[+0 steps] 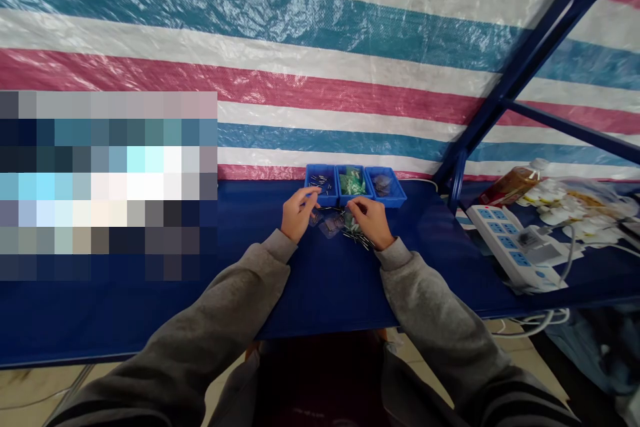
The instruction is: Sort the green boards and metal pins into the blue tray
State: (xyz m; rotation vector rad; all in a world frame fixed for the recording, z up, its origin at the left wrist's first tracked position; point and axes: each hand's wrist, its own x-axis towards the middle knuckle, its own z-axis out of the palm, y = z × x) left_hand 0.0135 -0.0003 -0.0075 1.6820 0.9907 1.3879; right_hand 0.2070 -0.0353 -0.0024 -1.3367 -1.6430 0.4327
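Note:
My left hand (299,215) is held over the table in front of the left blue bin (328,201), thumb and fingertips pinched together. Whatever sits in that pinch is too small to make out. Opposite it, my right hand (373,221) has its fingers curled in a pinch above a pile of thin dark rod-like pieces (359,239); what they grip is hidden. Small clear plastic bags (330,225) lie on the table between both hands. Small dark metal pieces (320,181) fill part of the left bin. Green packets (353,181) are in the middle bin, and clear bags (383,184) in the right bin (393,201).
A white power strip (505,240) with plugged-in chargers and cables lies to the right, near a bottle of brown drink (515,181) and white-and-yellow items (560,203). A blue metal frame (480,113) rises there. Striped sheeting (320,80) hangs behind. The left side is pixelated.

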